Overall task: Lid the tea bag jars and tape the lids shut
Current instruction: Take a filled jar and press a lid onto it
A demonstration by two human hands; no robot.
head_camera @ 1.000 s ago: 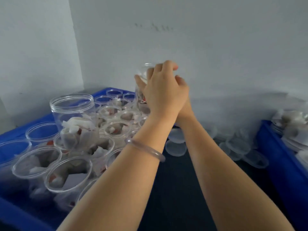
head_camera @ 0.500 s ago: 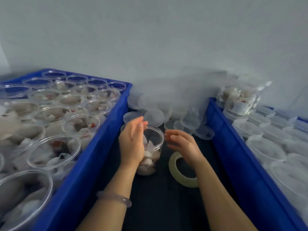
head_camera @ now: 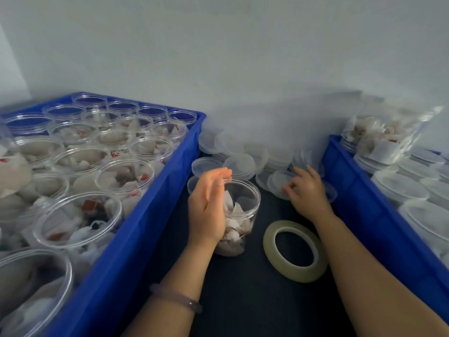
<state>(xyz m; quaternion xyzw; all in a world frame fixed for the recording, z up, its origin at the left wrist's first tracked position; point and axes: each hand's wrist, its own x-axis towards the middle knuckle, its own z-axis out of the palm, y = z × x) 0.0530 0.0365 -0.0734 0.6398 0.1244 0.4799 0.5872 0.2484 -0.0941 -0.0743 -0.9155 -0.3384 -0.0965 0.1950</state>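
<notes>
A: Where's the jar?
B: The jar (head_camera: 243, 212) stands upright on the dark mat (head_camera: 243, 300), between the left crate (head_camera: 145, 215) and the right crate (head_camera: 359, 198). No lid on it, tea bags inside.
A: Left hand?
B: The left hand (head_camera: 206, 205) is against the jar's left side, fingers nearly straight and relaxed, fingertips up at the rim. It isn't wrapped round the jar. The palm looks like it touches the wall, but blur stops me confirming it. Bracelet (head_camera: 175, 297) on that wrist.
A: Right?
B: The right hand (head_camera: 307, 190) is on the loose lids (head_camera: 240, 164) heaped at the back of the mat. Its fingers are curled, with thumb and index pinching the near edge of one lid (head_camera: 278, 182).
A: Tape?
B: The tape roll (head_camera: 295, 250) lies flat on the mat, just right of the jar, under the right forearm. Neither hand is on it.
A: Crates?
B: The left crate is packed with open jars (head_camera: 77, 215) and the right one holds lidded jars (head_camera: 398, 183). A clear bag (head_camera: 388, 132) of tea bags sits on top at the back.
</notes>
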